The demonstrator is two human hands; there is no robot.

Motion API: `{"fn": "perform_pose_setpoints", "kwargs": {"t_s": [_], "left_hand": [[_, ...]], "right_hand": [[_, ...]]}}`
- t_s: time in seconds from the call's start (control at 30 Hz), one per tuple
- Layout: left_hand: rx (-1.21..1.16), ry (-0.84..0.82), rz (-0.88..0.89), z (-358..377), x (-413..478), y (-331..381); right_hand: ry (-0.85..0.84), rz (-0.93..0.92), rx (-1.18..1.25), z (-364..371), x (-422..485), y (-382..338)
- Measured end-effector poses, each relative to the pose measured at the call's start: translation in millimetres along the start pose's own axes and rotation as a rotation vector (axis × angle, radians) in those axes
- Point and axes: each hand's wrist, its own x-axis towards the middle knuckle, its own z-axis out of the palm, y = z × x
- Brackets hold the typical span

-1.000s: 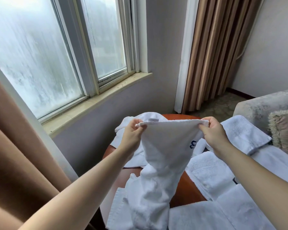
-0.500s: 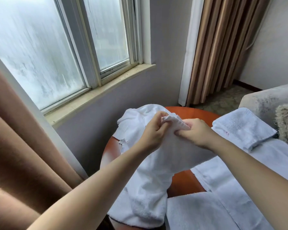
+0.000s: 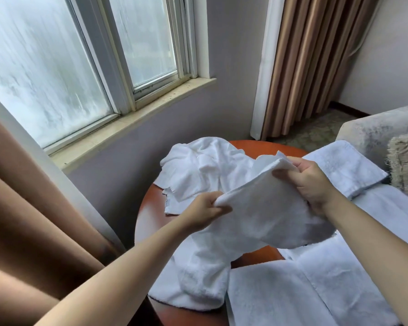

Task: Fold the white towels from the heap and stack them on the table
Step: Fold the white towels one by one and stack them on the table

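While both hands hold it up over the round wooden table [image 3: 149,222], the white towel [image 3: 252,215] sags between them and trails down to the tabletop. Fingers of the left hand [image 3: 205,214] are curled tight around its near bunched edge, and the right hand [image 3: 309,182] pinches the far corner, thumb on top. Behind lies the crumpled heap [image 3: 205,168]; folded towels [image 3: 344,168] sit to the right.

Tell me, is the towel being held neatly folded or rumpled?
Rumpled, not neatly folded: the towel sags between the left hand and right hand, each gripping an edge, and its loose end droops onto the table.
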Motion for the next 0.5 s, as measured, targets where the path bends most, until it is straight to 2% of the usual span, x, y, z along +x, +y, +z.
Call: {"fn": "perform_pose_setpoints", "kwargs": {"t_s": [0.2,0.33,0.5], "left_hand": [[-0.172,0.027,0.138,12,0,42],[-0.243,0.090,0.237,26,3,66],[-0.315,0.266,0.384,35,-3,68]], "right_hand": [[-0.124,-0.100,-0.180,-3,-9,-4],[-0.107,-0.115,-0.147,0,-11,0],[-0.068,-0.138,-0.168,-3,-12,-2]]}}
